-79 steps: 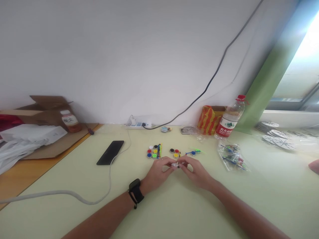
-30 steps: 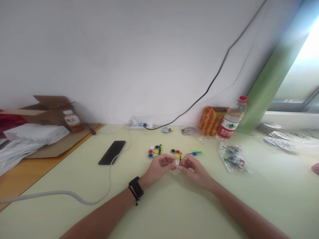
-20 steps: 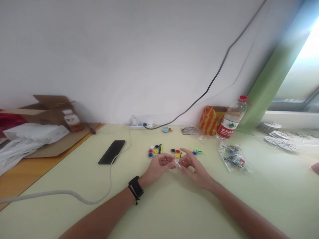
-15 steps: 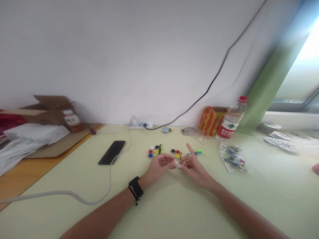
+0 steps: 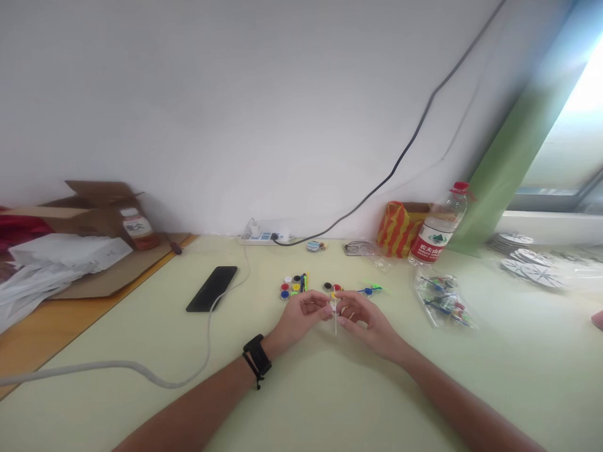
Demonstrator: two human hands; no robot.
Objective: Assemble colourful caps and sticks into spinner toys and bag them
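Observation:
In front of me, both hands meet over the table. My left hand (image 5: 301, 316) is closed, thumb and fingertips pinching a small white part (image 5: 332, 309). A thin white stick (image 5: 336, 325) stands nearly upright between the hands. My right hand (image 5: 370, 323) has curled fingers, with index finger and thumb at the stick; the exact contact is too small to make out. Just beyond the hands lie small coloured discs, among them a red disc (image 5: 284, 287) and a black disc (image 5: 327, 286). A blue and green plastic piece (image 5: 369, 290) lies past my right hand.
A phone (image 5: 211, 289) and a white cable (image 5: 208, 333) lie left. A power strip (image 5: 264, 237) sits by the wall. To the right are a clear bag of parts (image 5: 445, 301), a water bottle (image 5: 433, 232) and stacked round plates (image 5: 532, 267). Cardboard (image 5: 113, 267) lies far left.
My right index finger, raised before, has come down to the white piece. A white stick now shows upright between the hands. My left hand has stayed in place.

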